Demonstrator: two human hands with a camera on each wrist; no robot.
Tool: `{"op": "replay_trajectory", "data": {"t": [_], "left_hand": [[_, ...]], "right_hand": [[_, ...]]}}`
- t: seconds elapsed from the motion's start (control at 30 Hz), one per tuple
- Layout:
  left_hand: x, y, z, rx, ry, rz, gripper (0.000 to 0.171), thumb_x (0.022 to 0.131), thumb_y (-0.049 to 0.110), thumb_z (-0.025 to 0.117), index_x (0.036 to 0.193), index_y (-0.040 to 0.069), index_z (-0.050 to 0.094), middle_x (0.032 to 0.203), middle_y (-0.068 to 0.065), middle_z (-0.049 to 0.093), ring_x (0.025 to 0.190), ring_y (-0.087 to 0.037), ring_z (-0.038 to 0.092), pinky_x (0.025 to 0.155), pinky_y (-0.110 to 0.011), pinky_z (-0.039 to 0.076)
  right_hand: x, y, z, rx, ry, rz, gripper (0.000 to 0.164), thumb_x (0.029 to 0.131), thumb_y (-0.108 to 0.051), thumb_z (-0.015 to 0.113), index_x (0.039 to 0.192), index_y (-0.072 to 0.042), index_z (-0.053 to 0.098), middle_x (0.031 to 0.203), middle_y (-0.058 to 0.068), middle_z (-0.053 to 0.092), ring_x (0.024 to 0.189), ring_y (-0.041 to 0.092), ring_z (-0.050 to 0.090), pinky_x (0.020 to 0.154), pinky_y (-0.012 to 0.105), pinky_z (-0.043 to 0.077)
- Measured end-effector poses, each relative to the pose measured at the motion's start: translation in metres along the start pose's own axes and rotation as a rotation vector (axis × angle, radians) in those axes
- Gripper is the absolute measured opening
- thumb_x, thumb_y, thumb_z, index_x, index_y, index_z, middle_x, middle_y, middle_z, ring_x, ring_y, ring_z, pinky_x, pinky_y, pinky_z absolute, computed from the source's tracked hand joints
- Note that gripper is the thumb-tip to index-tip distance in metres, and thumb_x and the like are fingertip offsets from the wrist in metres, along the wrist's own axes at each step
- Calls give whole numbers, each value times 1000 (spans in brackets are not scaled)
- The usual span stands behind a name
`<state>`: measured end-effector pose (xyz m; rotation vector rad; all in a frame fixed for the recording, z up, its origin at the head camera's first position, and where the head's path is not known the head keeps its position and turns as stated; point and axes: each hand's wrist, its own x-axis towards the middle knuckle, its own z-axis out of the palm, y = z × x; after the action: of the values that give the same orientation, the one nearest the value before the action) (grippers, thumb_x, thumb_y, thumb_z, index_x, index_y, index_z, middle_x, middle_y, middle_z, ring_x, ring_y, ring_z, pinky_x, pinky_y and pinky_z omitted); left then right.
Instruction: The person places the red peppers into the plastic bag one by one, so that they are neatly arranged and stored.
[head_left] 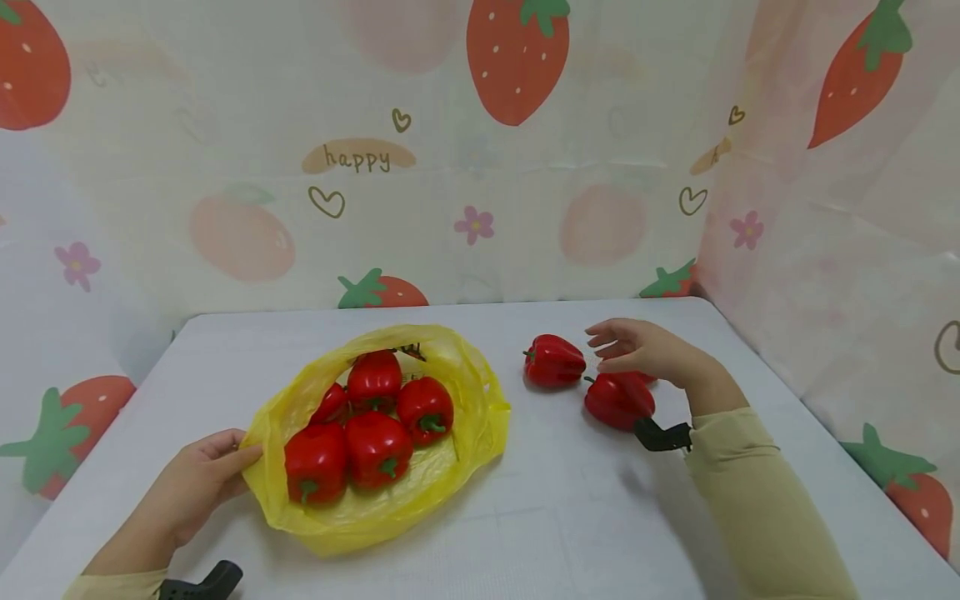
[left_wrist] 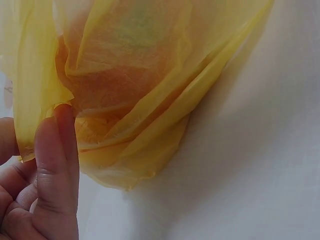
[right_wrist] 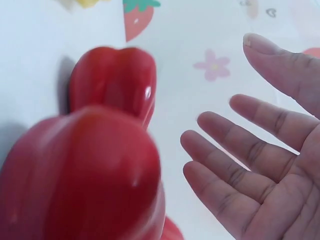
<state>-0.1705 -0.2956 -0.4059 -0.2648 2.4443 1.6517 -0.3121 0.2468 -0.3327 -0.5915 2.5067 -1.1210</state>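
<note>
A yellow plastic bag stands with its mouth spread wide, and several red bell peppers lie inside it. My left hand pinches the bag's left rim between thumb and fingers; the left wrist view shows the thin plastic caught there. Over on the right, my right hand hovers above the loose peppers, its fingers spread and holding nothing. Just below it lies one red bell pepper, with another pepper farther left. A third is mostly hidden behind the hand. In the right wrist view the palm faces the peppers without touching them.
A white cloth covers the table. Behind it and along the sides hang curtains printed with strawberries, flowers and hearts. Each wrist wears a black strap piece, such as the right wrist mount.
</note>
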Motion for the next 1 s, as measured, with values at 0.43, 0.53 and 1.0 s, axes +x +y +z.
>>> {"op": "replay_trajectory", "data": {"t": [0.43, 0.53, 1.0], "left_hand": [[0, -1, 0, -12, 0, -2, 49, 89, 38, 56, 117, -2, 50, 107, -6, 59, 87, -15, 58, 78, -28, 53], [-1, 0, 1, -11, 1, 1, 47, 90, 37, 56, 116, -2, 51, 106, -5, 59, 87, -15, 58, 78, -28, 53], [-1, 0, 1, -20, 6, -7, 49, 89, 36, 57, 117, -3, 50, 108, -7, 59, 87, -16, 59, 78, -28, 53]], "right_hand": [[-13, 17, 2, -53, 64, 124, 56, 82, -24, 68, 129, -8, 44, 122, 15, 53, 112, 30, 49, 84, 39, 50], [-14, 18, 4, -59, 67, 167, 59, 80, -26, 70, 130, -7, 44, 123, 15, 52, 113, 32, 47, 83, 40, 51], [-19, 29, 17, -157, 29, 241, 75, 72, -31, 76, 136, -15, 39, 128, 15, 43, 117, 38, 37, 77, 40, 51]]}}
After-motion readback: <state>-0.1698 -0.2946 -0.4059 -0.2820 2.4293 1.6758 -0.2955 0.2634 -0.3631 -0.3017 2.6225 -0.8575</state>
